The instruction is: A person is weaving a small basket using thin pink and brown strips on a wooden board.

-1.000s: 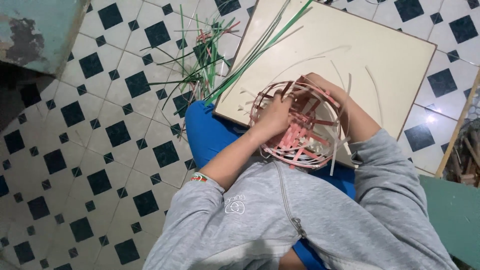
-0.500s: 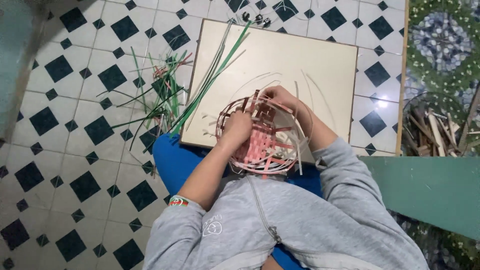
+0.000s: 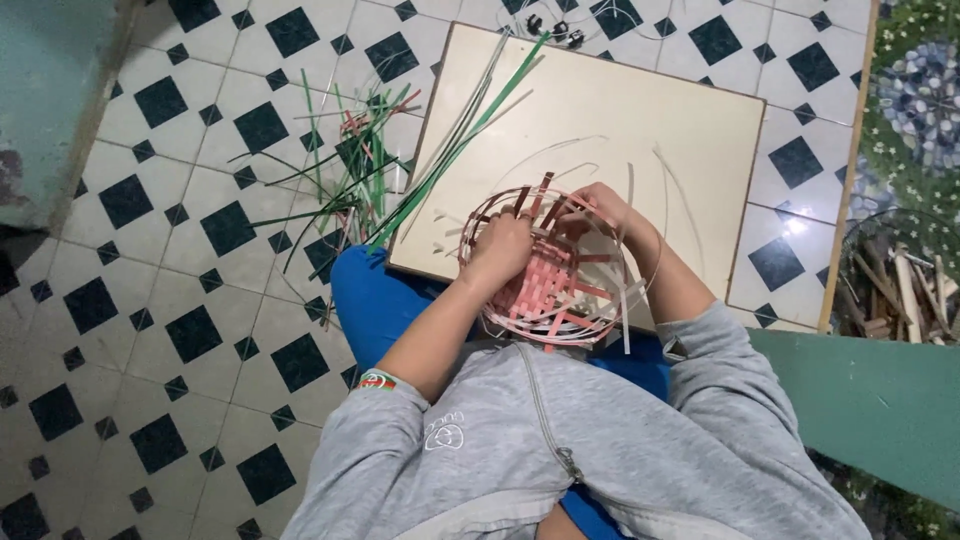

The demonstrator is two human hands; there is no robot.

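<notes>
Basket (image 3: 548, 290) (half-woven, pink strips) on board (image 3: 640, 120); left hand (image 3: 500, 245) and right hand (image 3: 598, 205) pinching its strips.

No packages, signs or screens show; the only marking is a small pale printed emblem (image 3: 444, 434) on the grey sweatshirt, lower centre.

You have one half-woven pink basket (image 3: 555, 275), one pale board (image 3: 620, 130), two hands, and one loose heap of green strips (image 3: 350, 180) at upper left.
</notes>
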